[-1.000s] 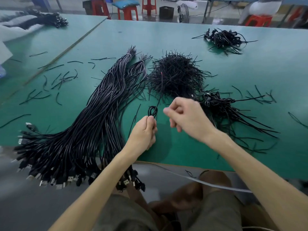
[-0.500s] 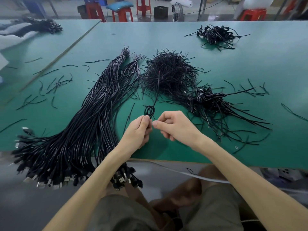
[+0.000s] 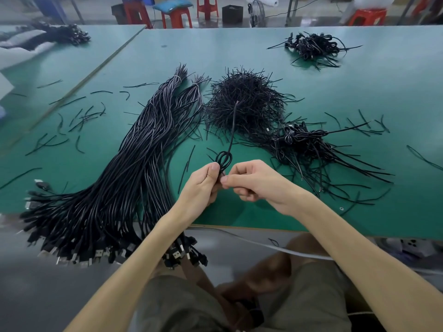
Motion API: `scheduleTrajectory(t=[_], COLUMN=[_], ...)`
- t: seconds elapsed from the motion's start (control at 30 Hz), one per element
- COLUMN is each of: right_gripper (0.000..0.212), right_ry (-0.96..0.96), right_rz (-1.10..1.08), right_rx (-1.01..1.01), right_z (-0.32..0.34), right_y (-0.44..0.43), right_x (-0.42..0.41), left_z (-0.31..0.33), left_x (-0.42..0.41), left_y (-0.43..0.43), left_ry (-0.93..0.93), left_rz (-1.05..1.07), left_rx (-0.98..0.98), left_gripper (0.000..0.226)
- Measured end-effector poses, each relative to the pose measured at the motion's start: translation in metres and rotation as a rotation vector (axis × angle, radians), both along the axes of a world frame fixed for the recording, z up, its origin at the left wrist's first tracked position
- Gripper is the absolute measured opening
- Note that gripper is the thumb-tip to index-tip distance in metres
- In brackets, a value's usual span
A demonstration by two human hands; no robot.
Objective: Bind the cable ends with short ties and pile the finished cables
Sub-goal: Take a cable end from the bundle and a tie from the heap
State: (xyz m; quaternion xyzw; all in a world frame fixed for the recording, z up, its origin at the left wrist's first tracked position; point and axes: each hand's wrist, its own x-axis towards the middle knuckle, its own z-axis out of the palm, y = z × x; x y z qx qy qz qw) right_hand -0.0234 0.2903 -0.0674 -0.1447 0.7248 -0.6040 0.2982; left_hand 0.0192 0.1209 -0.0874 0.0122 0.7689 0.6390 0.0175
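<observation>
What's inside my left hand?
A looped cable sticks out above the left hand; the right hand pinches its base. The rest, inside the grip, is hidden.

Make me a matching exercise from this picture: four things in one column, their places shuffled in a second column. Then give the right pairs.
Things
1. coiled cable
2. heap of short ties
3. long cable bundle
4. red stool

Places
A. stands beyond the far edge of the table
B. lies on the left, plugs hanging over the table's near edge
C. pinched between the left hand and the right hand
D. piled at the middle of the table

Pairs: 1-C, 2-D, 3-B, 4-A
</observation>
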Motion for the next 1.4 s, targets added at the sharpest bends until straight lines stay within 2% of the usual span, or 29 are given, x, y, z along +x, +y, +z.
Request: scheduleTrajectory(t=[0.23, 0.3, 0.43, 0.53, 0.73, 0.83, 1.0, 1.1, 1.23, 1.4], right_gripper=[0.017, 0.028, 0.062, 0.073, 0.045, 0.044, 0.042, 0.030, 0.009, 0.004], right_ry=[0.025, 0.034, 0.073, 0.152, 0.106, 0.131, 0.258, 0.393, 0.466, 0.544], right_rz=[0.025, 0.014, -0.104, -0.004, 0.016, 0.038, -0.039, -0.122, -0.140, -0.196], right_rx=[0.019, 0.018, -0.086, -0.189, -0.218, -0.205, -0.072, -0.018, -0.012, -0.018], right_z=[-0.002, -0.003, -0.005, -0.004, -0.013, -0.015, -0.012, -0.013, -0.013, -0.014], right_y=[0.007, 0.010, 0.008, 0.002, -0.008, -0.002, 0.002, 0.000, -0.002, -0.011], right_x=[0.001, 0.003, -0.001, -0.004, -0.008, -0.008, -0.007, -0.006, -0.004, 0.002], left_z=[-0.003, -0.003, -0.003, -0.003, -0.001, -0.001, -0.004, -0.003, -0.003, -0.004], left_x=[-0.001, -0.001, -0.001, 0.000, 0.002, 0.002, 0.001, 0.002, 0.002, 0.001], left_y=[-0.003, -0.002, -0.001, -0.001, -0.002, -0.004, -0.009, -0.009, -0.010, -0.012], left_ry=[-0.001, 0.001, 0.021, 0.000, -0.034, -0.057, -0.070, -0.083, -0.095, -0.110], left_rz=[-0.016, -0.013, -0.033, -0.064, -0.064, -0.081, -0.089, -0.092, -0.092, -0.100], left_rx=[0.004, 0.007, -0.011, 0.004, 0.085, 0.119, 0.151, 0.181, 0.197, 0.221], left_gripper=[0.040, 0.040, 0.040, 0.041, 0.046, 0.042, 0.038, 0.041, 0.046, 0.045])
